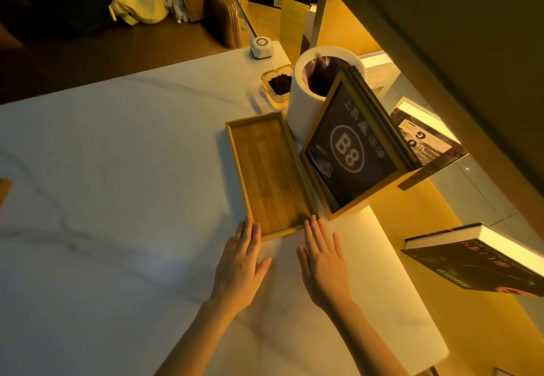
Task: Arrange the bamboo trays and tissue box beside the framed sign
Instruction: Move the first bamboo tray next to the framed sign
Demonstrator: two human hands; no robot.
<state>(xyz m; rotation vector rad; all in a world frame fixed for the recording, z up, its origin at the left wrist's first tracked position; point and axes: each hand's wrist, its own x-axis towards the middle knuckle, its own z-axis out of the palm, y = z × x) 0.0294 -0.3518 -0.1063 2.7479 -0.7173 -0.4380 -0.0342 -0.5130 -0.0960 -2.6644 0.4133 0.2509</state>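
A long, shallow bamboo tray (266,174) lies on the white marble table (117,169), its right side against the framed sign (350,152), a dark panel marked "B8" in a wooden frame. My left hand (241,264) rests flat on the table with its fingertips at the tray's near left corner. My right hand (322,261) lies flat too, fingertips touching the tray's near right corner. Both hands are spread and hold nothing. Only a sliver of another bamboo piece (4,190) shows at the far left edge. No tissue box is in view.
Behind the tray stand a white cylindrical bin (303,102) with a dark liner, a glass ashtray (276,86) and a small white call button (262,47). Books (482,264) sit on lit shelves at the right. The table's edge runs along the right.
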